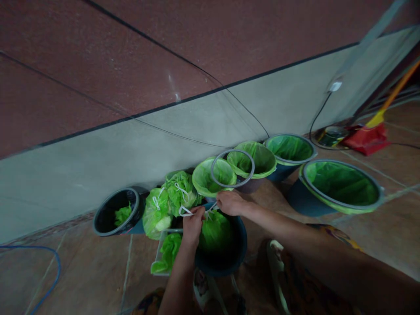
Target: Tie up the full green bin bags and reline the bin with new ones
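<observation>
A green trash bag (216, 232) sits in a dark blue bin (243, 249) directly in front of me, its top gathered. My left hand (193, 223) pinches the white drawstring (184, 211) at the bag's left, and a loop of it sticks out past the fingers. At the far rim, my right hand (230, 203) is closed on the other side of the string, pulled taut to the right. Two filled green bags (155, 214) with white ties rest against the wall left of the bin. Beside my left forearm, a pale tray (155, 267) holds loose green bags (169, 251).
Green-lined bins (341, 210) stand to the right and along the wall, with a grey ring (252, 168) lying across two of them. An unlined bin (98, 214) stands at left. A red dustpan (367, 139), black cable (316, 118) and blue hose (58, 267) lie around.
</observation>
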`<state>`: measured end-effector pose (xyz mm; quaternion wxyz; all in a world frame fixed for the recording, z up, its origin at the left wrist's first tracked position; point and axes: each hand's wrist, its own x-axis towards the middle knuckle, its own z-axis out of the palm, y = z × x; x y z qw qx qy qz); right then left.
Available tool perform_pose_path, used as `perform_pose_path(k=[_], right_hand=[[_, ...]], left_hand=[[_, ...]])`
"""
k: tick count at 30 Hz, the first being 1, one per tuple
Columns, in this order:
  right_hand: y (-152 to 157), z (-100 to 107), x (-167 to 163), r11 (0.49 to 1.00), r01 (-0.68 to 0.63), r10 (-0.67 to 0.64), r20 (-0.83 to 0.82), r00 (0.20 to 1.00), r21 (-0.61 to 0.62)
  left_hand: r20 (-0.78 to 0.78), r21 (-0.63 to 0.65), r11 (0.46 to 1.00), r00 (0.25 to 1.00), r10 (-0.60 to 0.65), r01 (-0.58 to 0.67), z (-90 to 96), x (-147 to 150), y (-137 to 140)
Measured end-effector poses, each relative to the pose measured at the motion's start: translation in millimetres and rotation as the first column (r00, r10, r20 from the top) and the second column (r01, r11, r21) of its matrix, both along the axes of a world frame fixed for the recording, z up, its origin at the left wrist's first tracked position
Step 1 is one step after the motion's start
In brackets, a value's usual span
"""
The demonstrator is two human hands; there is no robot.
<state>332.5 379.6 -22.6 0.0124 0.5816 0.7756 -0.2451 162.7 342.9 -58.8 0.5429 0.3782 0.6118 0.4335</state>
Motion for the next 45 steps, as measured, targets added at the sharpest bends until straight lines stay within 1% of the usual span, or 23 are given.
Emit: perform_pose_path(k=[1, 3, 4, 6, 8, 10, 13, 16, 17, 19, 21, 23, 25, 27, 29, 31, 33, 35, 37, 41, 43, 45], right_hand=[[0.8, 3.1, 0.4, 0.999, -0.022, 0.021, -0.035, 0.999, -0.036], [2.4, 7.1, 1.3, 0.993, -0.060, 0.045, -0.136, 0.990, -0.102], [3.2, 7.9, 1.8, 0.989, -0.070, 0.044, -0.195, 0.980, -0.128], [4.1, 7.6, 2.2, 0.980, -0.081, 0.017, -0.326, 0.945, -0.184], [3.5, 6.7, 1.9, 0.963, -0.112, -0.015, -0.461, 0.887, -0.246], [1.3, 6.7, 0.8, 0.936, -0.169, -0.036, -0.559, 0.828, -0.310], [-2.8, 7.7, -1.0, 0.897, -0.230, -0.051, -0.606, 0.794, -0.377], [-4.1, 6.7, -1.4, 0.894, -0.214, -0.104, -0.647, 0.756, -0.394], [-3.6, 5.8, -1.2, 0.896, -0.197, -0.140, -0.676, 0.724, -0.397], [-1.6, 3.8, -0.9, 0.891, -0.146, -0.250, -0.734, 0.632, -0.429], [1.1, 2.6, -0.7, 0.862, -0.090, -0.387, -0.761, 0.521, -0.499], [3.7, 2.2, -1.0, 0.817, -0.040, -0.513, -0.757, 0.404, -0.575], [5.7, 2.2, -1.5, 0.773, -0.011, -0.604, -0.741, 0.294, -0.634], [7.1, 1.7, -1.8, 0.739, 0.002, -0.660, -0.724, 0.200, -0.674], [8.0, 0.3, -1.7, 0.717, -0.011, -0.690, -0.712, 0.132, -0.697], [8.8, -1.6, -1.0, 0.713, -0.037, -0.696, -0.714, 0.080, -0.700], [9.4, -3.8, -0.3, 0.725, -0.068, -0.683, -0.728, 0.061, -0.685], [10.1, -5.3, 0.2, 0.738, -0.089, -0.667, -0.743, 0.060, -0.669], [10.8, -5.6, 0.2, 0.733, -0.087, -0.673, -0.738, 0.055, -0.675], [11.9, -2.8, -0.4, 0.692, -0.026, -0.722, -0.692, 0.021, -0.722], [12.3, -1.4, -0.7, 0.696, 0.020, -0.718, -0.696, 0.018, -0.718], [12.6, -0.9, -1.2, 0.714, 0.071, -0.699, -0.715, 0.018, -0.696]], left_hand=[[0.105, -0.016, 1.000, 0.994, 0.027, -0.025, -0.1, 1.3, 0.3], [0.240, -0.050, 0.999, 0.970, 0.033, -0.022, 0.3, 3.9, 0.5], [0.280, -0.061, 0.998, 0.959, 0.036, -0.019, 0.8, 4.9, 0.4], [0.298, -0.067, 0.998, 0.954, 0.041, -0.022, 1.6, 5.9, 0.0], [0.284, -0.027, 1.000, 0.959, 0.005, 0.003, 2.3, 5.6, -0.4], [0.244, 0.035, 0.996, 0.966, -0.085, 0.079, 2.4, 4.5, -0.6], [0.108, 0.113, 0.962, 0.959, -0.261, 0.249, 1.0, 2.9, -0.7], [-0.061, 0.138, 0.915, 0.925, -0.375, 0.380, -1.6, 1.9, -0.1], [-0.125, 0.138, 0.905, 0.914, -0.386, 0.402, -2.2, 1.6, 0.2], [-0.272, 0.137, 0.898, 0.888, -0.371, 0.418, -2.3, 0.9, 0.7], [-0.411, 0.147, 0.898, 0.851, -0.327, 0.416, -1.1, 0.2, 1.0], [-0.494, 0.166, 0.891, 0.818, -0.295, 0.422, 0.4, -0.1, 1.0], [-0.525, 0.185, 0.884, 0.804, -0.280, 0.429, 1.6, -0.2, 0.7], [-0.532, 0.195, 0.882, 0.802, -0.272, 0.429, 2.4, -0.2, 0.6], [-0.525, 0.195, 0.891, 0.811, -0.259, 0.411, 3.3, -0.3, 0.7], [-0.494, 0.184, 0.908, 0.834, -0.245, 0.376, 4.3, -0.9, 1.1], [-0.435, 0.169, 0.932, 0.873, -0.222, 0.321, 5.0, -1.7, 1.5], [-0.371, 0.150, 0.952, 0.908, -0.196, 0.267, 5.0, -2.7, 1.6], [-0.339, 0.138, 0.962, 0.924, -0.175, 0.233, 3.6, -3.4, 1.5], [-0.325, 0.156, 0.970, 0.937, -0.129, 0.188, -2.2, -4.4, 2.0], [-0.298, 0.160, 0.974, 0.949, -0.107, 0.161, -4.6, -4.9, 2.8], [-0.275, 0.156, 0.977, 0.956, -0.100, 0.147, -5.3, -5.2, 3.6]])
